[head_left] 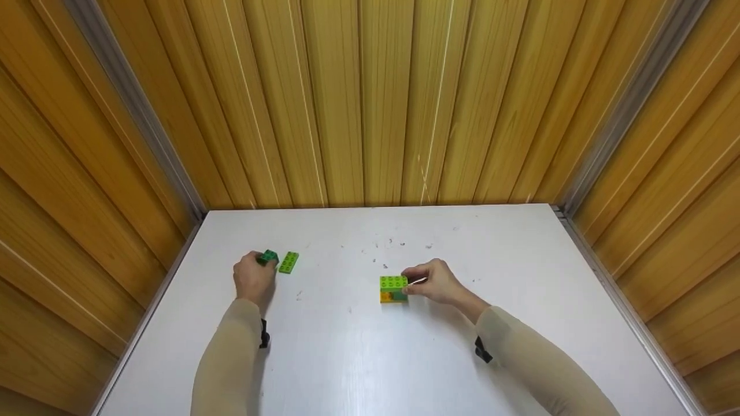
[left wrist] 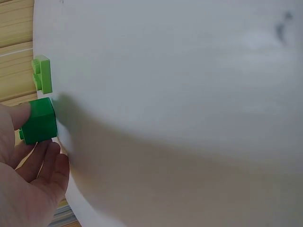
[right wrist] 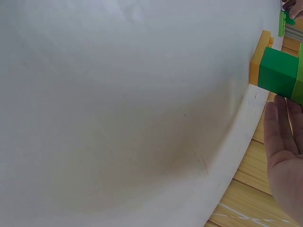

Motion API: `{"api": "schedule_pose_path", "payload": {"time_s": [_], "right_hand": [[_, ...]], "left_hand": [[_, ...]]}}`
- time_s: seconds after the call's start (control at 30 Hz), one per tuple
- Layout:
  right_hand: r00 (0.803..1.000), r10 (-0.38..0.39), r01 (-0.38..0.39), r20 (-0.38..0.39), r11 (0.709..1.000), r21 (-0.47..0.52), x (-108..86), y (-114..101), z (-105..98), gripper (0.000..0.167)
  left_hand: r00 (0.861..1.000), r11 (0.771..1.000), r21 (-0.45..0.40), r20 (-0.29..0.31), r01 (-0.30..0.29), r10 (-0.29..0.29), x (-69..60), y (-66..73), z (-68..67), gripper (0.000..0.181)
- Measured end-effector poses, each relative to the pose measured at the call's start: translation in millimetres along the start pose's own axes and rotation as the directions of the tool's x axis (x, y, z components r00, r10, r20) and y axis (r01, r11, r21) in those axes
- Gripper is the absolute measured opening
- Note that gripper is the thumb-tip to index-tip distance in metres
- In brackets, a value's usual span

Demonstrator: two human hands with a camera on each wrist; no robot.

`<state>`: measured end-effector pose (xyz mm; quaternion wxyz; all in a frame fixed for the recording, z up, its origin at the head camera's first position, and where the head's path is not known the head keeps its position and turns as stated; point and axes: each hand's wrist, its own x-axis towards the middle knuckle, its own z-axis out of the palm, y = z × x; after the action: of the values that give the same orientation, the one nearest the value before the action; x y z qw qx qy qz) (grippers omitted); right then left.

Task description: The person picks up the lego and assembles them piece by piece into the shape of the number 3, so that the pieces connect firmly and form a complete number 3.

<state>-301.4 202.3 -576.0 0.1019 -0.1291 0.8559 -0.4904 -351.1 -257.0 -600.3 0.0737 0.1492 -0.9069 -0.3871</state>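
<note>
At the table's left, the left hand [head_left: 254,277] pinches a dark green brick [head_left: 268,256] between thumb and fingers; the left wrist view shows the same green brick [left wrist: 40,121] in its grip. Just right of that brick lies a flat lime green brick [head_left: 289,262]. Near the middle stands a stack with a lime green top [head_left: 393,282], a dark green brick [right wrist: 278,71] in between and an orange base [right wrist: 259,59]. At the stack's right side, the right hand [head_left: 436,282] has its thumb and fingers around the upper part; their exact contact is partly hidden.
The white table [head_left: 324,358] carries small dark marks towards the back. Wood-patterned walls [head_left: 341,104] with grey metal corner posts enclose the back and both sides. A black strap shows at each wrist.
</note>
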Motion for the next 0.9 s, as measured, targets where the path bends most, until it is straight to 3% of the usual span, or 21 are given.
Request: {"api": "schedule_pose_path", "payload": {"time_s": [0.27, 0.7, 0.9], "right_hand": [[1.0, 0.0, 0.0, 0.01, 1.0, -0.028, 0.1, -1, -2, 0.043], [1.0, -0.018, 0.018, 0.004, 0.999, -0.046, 0.4, -1, 1, 0.044], [1.0, -0.017, 0.017, 0.003, 0.997, -0.069, 1.8, 1, 0, 0.042]], "left_hand": [[1.0, 1.0, -0.016, 0.002, 0.017, -0.017, -6.2, 2.3, -3.7, 0.046], [0.999, 0.998, -0.05, 0.006, -0.043, 0.043, -12.9, 5.2, -10.1, 0.048], [0.996, 0.995, -0.051, 0.022, -0.084, 0.085, -12.8, 14.1, -10.2, 0.048]]}}
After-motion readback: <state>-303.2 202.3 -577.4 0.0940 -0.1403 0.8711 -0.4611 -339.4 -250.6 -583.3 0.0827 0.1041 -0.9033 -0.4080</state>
